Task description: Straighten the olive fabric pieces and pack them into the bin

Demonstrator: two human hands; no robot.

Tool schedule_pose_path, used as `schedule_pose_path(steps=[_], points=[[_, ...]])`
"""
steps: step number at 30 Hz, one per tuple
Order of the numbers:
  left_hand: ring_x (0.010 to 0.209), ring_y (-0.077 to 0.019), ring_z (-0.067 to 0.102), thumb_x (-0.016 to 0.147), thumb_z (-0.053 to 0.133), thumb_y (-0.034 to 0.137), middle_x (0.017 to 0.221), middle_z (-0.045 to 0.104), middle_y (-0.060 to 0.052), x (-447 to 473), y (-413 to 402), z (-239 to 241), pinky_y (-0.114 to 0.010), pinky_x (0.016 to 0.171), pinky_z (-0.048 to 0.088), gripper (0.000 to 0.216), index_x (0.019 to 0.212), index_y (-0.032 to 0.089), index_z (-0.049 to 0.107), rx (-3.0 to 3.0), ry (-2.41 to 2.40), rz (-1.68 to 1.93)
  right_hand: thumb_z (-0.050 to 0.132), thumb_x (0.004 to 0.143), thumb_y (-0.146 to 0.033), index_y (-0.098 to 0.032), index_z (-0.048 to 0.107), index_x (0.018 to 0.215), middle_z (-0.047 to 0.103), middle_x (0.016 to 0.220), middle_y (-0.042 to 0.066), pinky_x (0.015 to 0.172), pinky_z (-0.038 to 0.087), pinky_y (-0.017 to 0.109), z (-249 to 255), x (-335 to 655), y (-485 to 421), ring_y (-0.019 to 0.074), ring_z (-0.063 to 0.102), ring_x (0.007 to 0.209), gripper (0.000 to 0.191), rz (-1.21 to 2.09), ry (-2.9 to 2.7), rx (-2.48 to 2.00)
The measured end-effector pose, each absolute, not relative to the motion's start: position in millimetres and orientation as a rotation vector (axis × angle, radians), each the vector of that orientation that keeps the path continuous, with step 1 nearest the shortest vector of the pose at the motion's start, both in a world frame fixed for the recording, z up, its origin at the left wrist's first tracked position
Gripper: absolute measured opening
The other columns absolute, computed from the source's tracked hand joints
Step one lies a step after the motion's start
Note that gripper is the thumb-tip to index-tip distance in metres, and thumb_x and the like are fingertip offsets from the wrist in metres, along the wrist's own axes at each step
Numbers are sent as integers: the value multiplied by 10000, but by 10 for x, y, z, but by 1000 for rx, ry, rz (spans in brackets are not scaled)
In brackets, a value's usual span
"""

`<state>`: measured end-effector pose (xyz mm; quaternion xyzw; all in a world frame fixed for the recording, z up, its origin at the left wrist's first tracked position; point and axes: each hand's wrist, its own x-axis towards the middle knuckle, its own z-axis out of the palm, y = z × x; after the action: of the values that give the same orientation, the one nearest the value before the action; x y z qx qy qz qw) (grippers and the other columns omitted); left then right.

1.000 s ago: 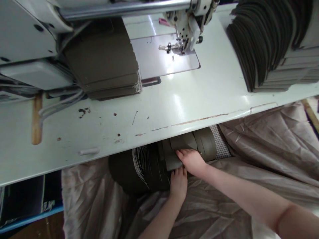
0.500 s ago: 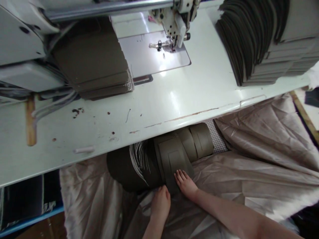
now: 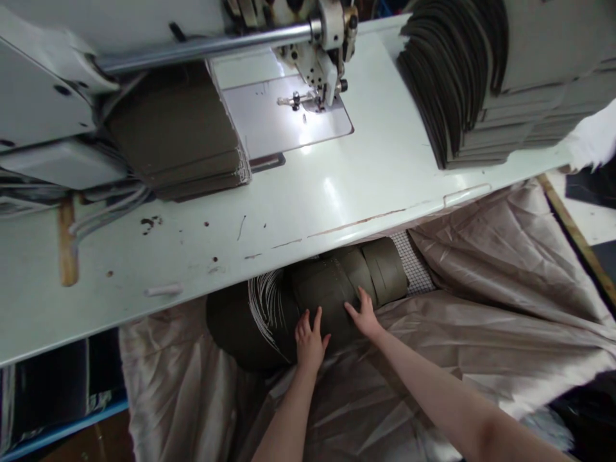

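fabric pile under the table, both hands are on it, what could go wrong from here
The olive fabric pile is curved and fanned, and both the left hand and right hand only press flat on it, so pieces might slide apart. The table edge sits just above the pile, so lifted pieces could catch on it. The slick plastic sheet beneath may let it slip.

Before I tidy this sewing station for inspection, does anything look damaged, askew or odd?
Yes. The table edge shows a long brown chipped streak, with dark specks near. The olive pieces in the lap, under both hands (left, right), sit in a slumped, fanned heap, white edges splaying at.
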<state>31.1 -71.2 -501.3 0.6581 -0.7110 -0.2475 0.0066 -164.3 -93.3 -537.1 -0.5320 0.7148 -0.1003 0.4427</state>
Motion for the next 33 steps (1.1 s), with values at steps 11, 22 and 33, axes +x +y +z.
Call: schedule_pose_path(steps=[11,22,33], points=[[1307,-267,405,870,556,210,1422,371,-91,670,-873,-4864,-441,1077,366,581,1416,289,374,1957,-2221,-891,569,766,-653,-143,5,1520,157,1545,194,1134,191,383,-5680,-1400,-1054,272,185,1422,1070,-127,1698,-923],[1373,-243,340,857,469,127,1480,345,-87,932,-561,-4665,-445,1119,331,596,1427,244,341,2036,-2131,-1011,504,822,-641,-95,-4,1512,187,1526,240,1110,266,435,-5577,-1396,-1035,281,231,1409,1016,-139,1725,-1005],[1281,-231,485,724,514,98,1382,514,-121,681,-676,-4402,-347,1093,369,465,1173,150,624,2076,-2090,-1350,606,907,-334,-147,590,1153,600,1179,92,905,498,463,-4790,-1434,-1040,232,593,1049,310,-96,1521,-1244]])
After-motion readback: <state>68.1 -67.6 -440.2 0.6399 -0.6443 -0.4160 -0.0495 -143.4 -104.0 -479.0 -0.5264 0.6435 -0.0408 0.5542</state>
